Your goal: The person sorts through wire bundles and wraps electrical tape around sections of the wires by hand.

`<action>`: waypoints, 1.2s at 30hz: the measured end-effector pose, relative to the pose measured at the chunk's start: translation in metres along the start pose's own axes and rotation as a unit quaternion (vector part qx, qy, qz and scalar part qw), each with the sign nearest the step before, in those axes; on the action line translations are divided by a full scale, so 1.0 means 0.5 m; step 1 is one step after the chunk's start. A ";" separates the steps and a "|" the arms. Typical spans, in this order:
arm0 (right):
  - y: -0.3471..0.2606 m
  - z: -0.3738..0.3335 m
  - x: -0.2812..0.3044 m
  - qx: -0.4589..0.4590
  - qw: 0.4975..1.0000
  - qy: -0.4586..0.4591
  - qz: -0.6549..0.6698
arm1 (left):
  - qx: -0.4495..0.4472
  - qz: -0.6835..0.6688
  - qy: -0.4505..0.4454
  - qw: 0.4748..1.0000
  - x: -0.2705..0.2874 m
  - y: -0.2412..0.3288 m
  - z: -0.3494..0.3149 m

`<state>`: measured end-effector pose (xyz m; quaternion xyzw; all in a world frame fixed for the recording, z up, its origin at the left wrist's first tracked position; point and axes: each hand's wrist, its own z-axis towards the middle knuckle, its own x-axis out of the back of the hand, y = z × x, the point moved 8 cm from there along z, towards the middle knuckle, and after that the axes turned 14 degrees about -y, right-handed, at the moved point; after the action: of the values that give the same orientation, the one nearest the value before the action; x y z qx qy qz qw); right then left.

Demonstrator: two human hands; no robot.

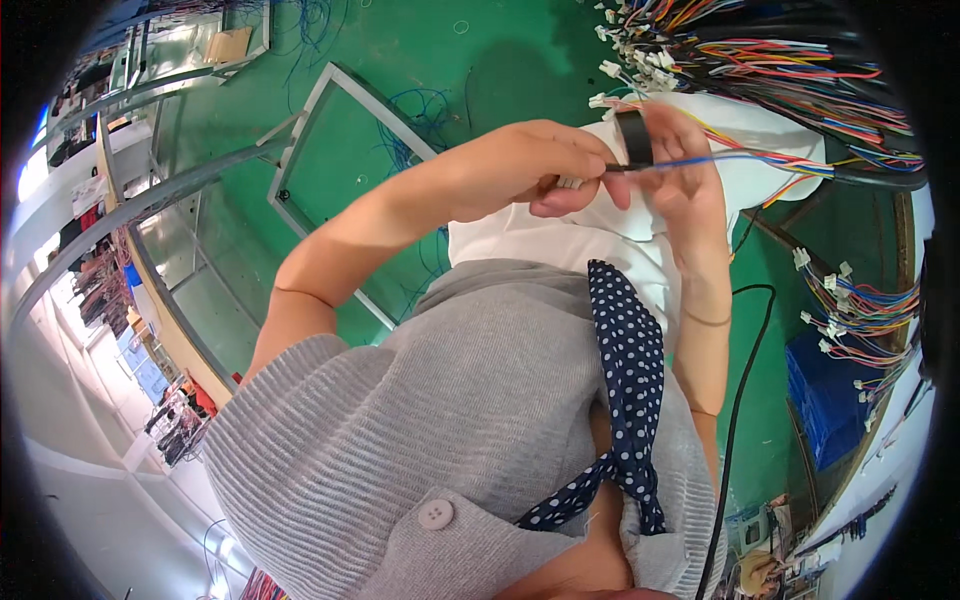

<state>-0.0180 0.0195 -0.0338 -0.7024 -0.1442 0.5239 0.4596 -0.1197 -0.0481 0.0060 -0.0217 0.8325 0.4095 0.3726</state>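
Observation:
My left hand (565, 172) is closed on the end of a wire bundle. A white connector (570, 183) shows under its fingers. Black wrapping (618, 168) covers a short stretch of the bundle just past my fingertips. From there the blue, red and white wires (735, 156) run right, passing my right hand. My right hand (688, 185), smeared by motion, has its fingers at a roll of black tape (633, 138), which stands edge-on against the wrapped stretch. The roll appears to be in that hand's grip.
Thick bundles of coloured wires (790, 75) with white connectors lie at the upper right. More connector ends (835, 300) hang at the right, near a blue bin (825, 400). A metal frame (330, 90) stands on the green floor at left. A black cable (745, 390) hangs beside my right arm.

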 end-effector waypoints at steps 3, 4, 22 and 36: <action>-0.039 0.025 -0.009 0.035 0.992 -0.028 -0.118 | 0.022 -0.060 -0.020 0.998 -0.013 0.001 -0.001; -0.035 0.026 -0.015 0.024 0.974 -0.101 -0.200 | 0.023 -0.060 -0.020 0.998 -0.014 -0.002 -0.002; -0.021 -0.050 0.012 -0.100 0.969 0.002 0.225 | -0.017 0.117 0.021 0.993 0.034 -0.006 0.029; -0.067 0.036 -0.036 0.078 0.983 -0.143 -0.089 | 0.116 -0.145 -0.136 0.973 -0.047 0.001 0.031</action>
<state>-0.0316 0.0338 0.0031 -0.5664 -0.2293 0.5858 0.5325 -0.0934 -0.0434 0.0152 -0.0433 0.8037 0.2511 0.5377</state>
